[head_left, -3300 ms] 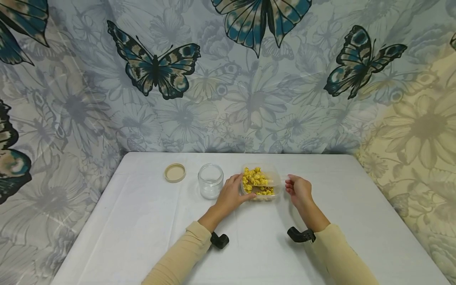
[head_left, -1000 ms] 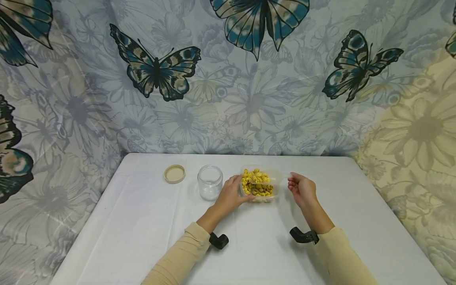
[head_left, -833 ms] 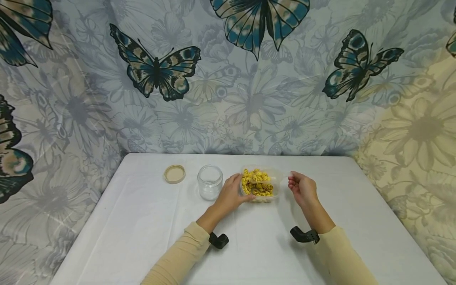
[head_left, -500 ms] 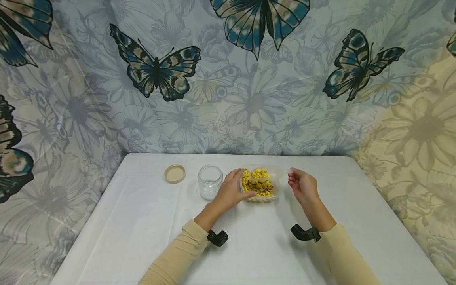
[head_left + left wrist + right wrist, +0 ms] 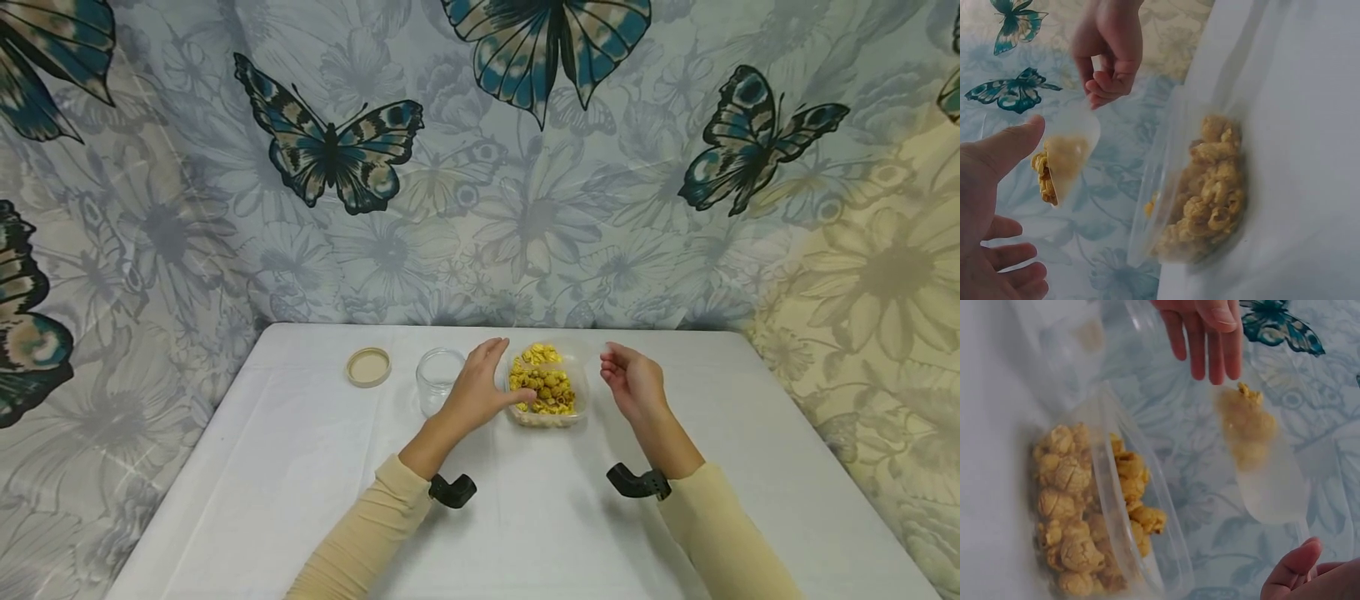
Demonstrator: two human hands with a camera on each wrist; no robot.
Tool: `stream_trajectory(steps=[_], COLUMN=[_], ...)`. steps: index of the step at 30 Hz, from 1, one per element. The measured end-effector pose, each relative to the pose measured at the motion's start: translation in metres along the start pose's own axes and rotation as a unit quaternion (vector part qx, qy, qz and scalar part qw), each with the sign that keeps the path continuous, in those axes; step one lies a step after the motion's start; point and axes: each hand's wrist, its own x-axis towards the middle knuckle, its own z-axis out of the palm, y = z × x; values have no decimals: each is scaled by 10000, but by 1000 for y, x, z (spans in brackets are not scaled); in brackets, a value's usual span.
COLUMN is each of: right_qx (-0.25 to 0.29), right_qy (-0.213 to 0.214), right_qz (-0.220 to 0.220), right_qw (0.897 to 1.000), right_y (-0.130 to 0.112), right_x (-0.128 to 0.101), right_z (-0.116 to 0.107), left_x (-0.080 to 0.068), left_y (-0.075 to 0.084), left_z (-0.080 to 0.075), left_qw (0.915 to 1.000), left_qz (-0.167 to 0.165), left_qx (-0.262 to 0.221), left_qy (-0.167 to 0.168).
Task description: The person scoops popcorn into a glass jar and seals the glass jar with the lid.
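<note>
My right hand (image 5: 636, 383) pinches the thin handle of a translucent scoop (image 5: 1272, 494), which is raised above a clear plastic container (image 5: 1105, 481). Caramel-coloured popcorn (image 5: 1244, 431) lies in the scoop's bowl. More popcorn (image 5: 546, 396) fills much of the container on the table. Held up at the container's left side, my left hand (image 5: 474, 392) has its thumb and fingers spread, with nothing in its grasp. Its fingertips are close to the scoop's front end in the right wrist view. Behind the left hand stands an open glass jar (image 5: 432, 375), partly hidden by it.
A round gold-rimmed lid (image 5: 368, 367) lies left of the jar. All of this is on a table with a white cloth (image 5: 285, 467). A butterfly-and-flower patterned backdrop (image 5: 540, 225) hangs behind the table's far edge.
My left hand has let go of the container's side and risen, its fingers spreading. The scoop, earlier down in the container, has come up with popcorn in it in my right hand.
</note>
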Motion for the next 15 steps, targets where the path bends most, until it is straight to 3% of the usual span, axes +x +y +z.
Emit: stream_trajectory(steps=[15], right_qx=[-103], right_qy=[-165], right_qz=[-22], right_qw=[9998], right_y=[3], right_x=[8], right_z=[26], left_x=[-2], left_y=[-11], left_z=[-29], left_qw=[9984], left_qz=[65], left_qx=[283], left_qy=[491])
